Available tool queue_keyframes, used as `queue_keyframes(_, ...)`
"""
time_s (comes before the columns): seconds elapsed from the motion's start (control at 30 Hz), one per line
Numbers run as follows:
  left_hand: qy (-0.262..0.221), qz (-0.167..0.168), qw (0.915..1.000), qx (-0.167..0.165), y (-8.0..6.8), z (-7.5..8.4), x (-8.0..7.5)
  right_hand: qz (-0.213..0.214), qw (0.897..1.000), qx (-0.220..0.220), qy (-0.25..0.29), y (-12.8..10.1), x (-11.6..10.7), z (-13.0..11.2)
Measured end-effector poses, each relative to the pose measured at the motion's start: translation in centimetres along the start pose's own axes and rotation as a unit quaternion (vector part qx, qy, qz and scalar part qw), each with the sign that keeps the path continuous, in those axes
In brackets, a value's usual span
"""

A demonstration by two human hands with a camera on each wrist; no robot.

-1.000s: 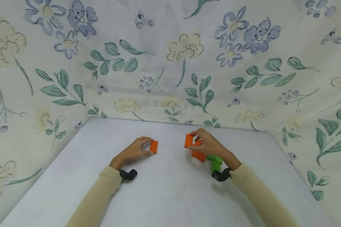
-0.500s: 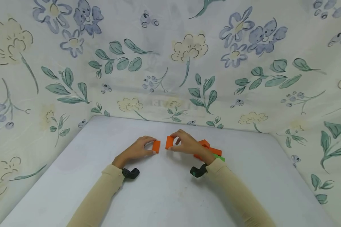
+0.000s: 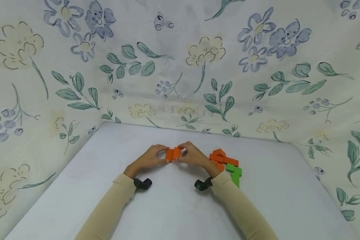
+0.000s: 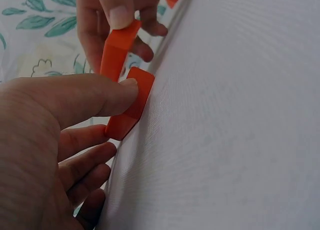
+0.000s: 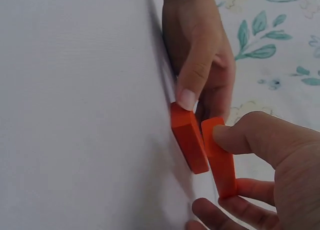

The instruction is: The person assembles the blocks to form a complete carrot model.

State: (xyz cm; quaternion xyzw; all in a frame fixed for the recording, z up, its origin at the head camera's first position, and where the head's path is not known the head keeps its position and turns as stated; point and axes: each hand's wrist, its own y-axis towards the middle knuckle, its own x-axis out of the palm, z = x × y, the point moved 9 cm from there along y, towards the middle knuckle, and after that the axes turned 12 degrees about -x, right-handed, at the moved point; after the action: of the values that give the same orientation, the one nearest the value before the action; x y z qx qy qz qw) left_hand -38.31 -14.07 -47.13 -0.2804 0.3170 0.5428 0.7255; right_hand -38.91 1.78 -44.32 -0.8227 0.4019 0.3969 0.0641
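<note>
Near the middle of the white table, my left hand [image 3: 151,156] pinches an orange block [image 3: 169,155] between thumb and fingers; this block lies on the table surface. Just to its right, my right hand [image 3: 195,156] pinches a second orange block [image 3: 176,153] by its two ends. In the right wrist view the second block [image 5: 219,160] is tilted and held a little higher than the left hand's block [image 5: 190,140]. The two blocks are very close; whether they touch I cannot tell. The left wrist view shows my left thumb [image 4: 115,93] pressing on its block's end.
To the right of my right hand lie several orange blocks [image 3: 219,156] in a loose cluster, with green blocks [image 3: 235,176] beside them. The white table [image 3: 174,213] ends at a flower-patterned cloth wall [image 3: 180,83] at the back and sides.
My right hand has carried its orange block left, from above the cluster to beside the left hand's block. The cluster has come into fuller view. My left hand keeps its pinch.
</note>
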Motion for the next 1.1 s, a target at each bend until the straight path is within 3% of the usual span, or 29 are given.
queue_keyframes(0.4,0.018,0.004,0.9998,0.002,-0.2,0.0,0.7,0.019,0.999,0.017,-0.029,-1.2,2.0,2.2)
queue_keyframes(0.57,0.032,0.01,0.9992,0.021,0.0,0.3,0.5,0.022,0.999,0.001,-0.043,-1.1,1.7,1.9)
queue_keyframes(0.8,0.028,0.007,0.9996,-0.001,0.1,0.0,0.4,0.03,0.998,0.008,-0.046,-1.3,1.6,1.7)
queue_keyframes(1.1,0.035,0.011,0.9992,0.014,0.2,0.2,0.4,0.027,0.998,0.0,-0.05,-1.4,1.4,1.6)
